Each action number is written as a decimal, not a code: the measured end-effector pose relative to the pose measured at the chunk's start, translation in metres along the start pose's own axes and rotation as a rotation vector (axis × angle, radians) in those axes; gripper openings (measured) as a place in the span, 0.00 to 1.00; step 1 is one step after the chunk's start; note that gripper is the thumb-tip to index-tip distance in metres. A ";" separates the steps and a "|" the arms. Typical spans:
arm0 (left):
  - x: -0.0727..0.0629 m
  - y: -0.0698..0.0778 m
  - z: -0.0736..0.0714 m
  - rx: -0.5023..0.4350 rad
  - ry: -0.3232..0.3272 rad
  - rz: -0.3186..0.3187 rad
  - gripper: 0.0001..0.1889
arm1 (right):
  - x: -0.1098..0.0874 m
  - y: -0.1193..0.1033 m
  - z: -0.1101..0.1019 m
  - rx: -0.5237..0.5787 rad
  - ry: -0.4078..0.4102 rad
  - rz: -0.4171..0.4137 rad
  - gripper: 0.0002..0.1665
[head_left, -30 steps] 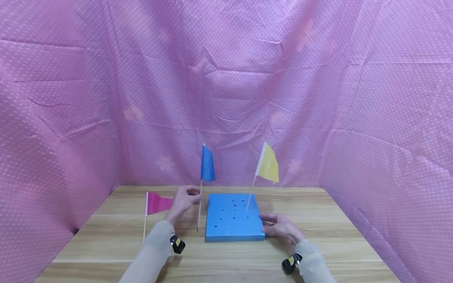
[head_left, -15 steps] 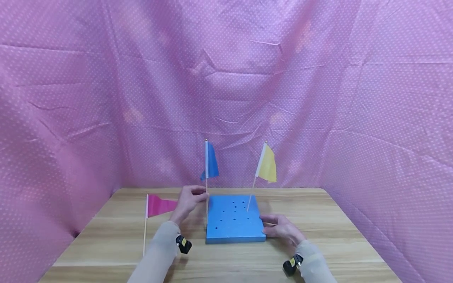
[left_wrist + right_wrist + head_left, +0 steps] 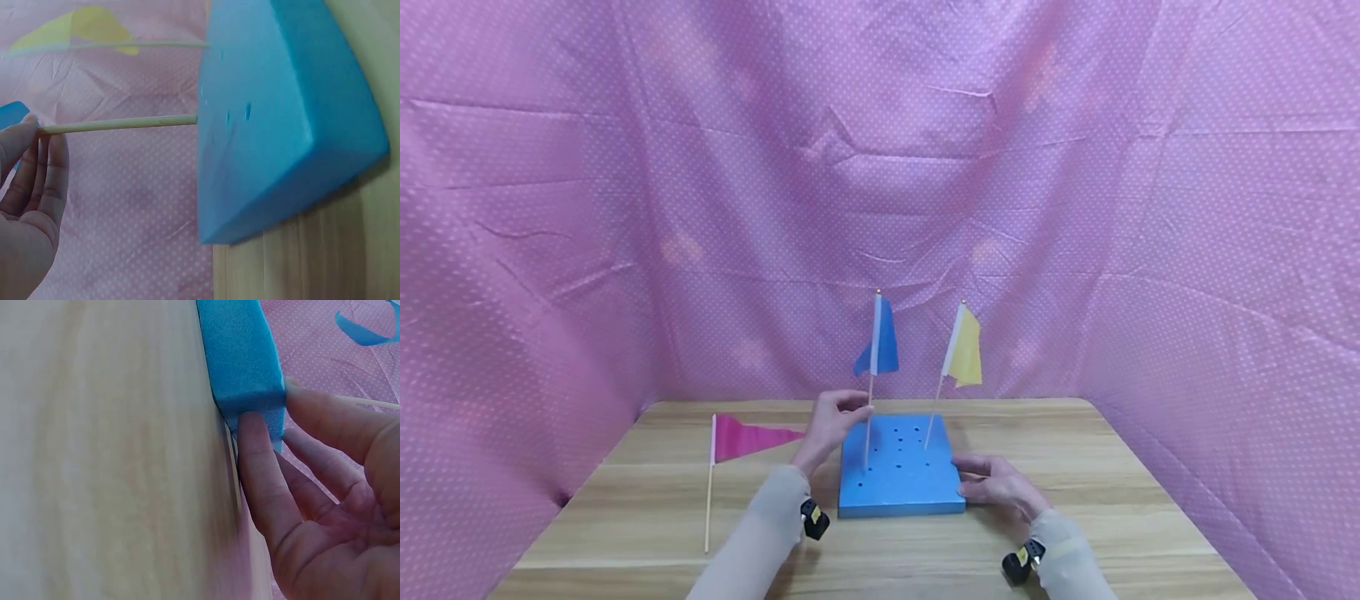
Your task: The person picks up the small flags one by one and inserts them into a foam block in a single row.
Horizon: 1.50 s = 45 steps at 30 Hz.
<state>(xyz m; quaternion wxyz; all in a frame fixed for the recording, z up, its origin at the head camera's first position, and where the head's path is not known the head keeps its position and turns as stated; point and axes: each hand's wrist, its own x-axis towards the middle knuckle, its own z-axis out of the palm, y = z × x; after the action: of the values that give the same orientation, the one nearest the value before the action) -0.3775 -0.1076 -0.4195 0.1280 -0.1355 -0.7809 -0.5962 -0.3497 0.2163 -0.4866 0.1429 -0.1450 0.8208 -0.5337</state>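
My left hand (image 3: 833, 427) pinches the wooden stick of a blue flag (image 3: 887, 337) between thumb and fingers. The flag stands nearly upright over the left part of a blue foam board (image 3: 917, 490) dotted with small holes. In the left wrist view, the lower tip of the stick (image 3: 119, 124) is right at the board's top face. At the board's right edge my right hand (image 3: 1003, 486) holds on, thumb on the top edge and a finger against the side (image 3: 256, 434). A yellow flag (image 3: 966, 354) leans slightly right, its stick set in the board.
On the wooden table (image 3: 625, 500) at the left lies a pink pennant flag (image 3: 748, 437) on a stick, its tip near my left forearm. Pink dotted cloth (image 3: 880, 167) hangs behind and along both sides of the table.
My left hand has carried the blue flag rightward from beside the board to over its left part. The right hand has stayed at the board's right edge.
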 end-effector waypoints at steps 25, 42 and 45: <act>0.019 0.007 0.024 0.037 -0.001 0.018 0.10 | 0.004 -0.003 0.005 0.040 0.007 0.001 0.37; 0.020 0.000 0.041 0.077 -0.022 0.051 0.10 | 0.000 -0.001 0.007 0.080 0.017 -0.004 0.37; 0.021 -0.002 0.042 0.086 -0.009 0.052 0.09 | 0.002 -0.002 0.006 0.107 0.008 0.006 0.38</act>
<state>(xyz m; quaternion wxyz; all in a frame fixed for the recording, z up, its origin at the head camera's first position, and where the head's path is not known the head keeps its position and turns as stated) -0.3998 -0.0661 -0.4242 0.1456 -0.1526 -0.8026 -0.5579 -0.3491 0.2099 -0.4870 0.1489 -0.1324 0.7922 -0.5769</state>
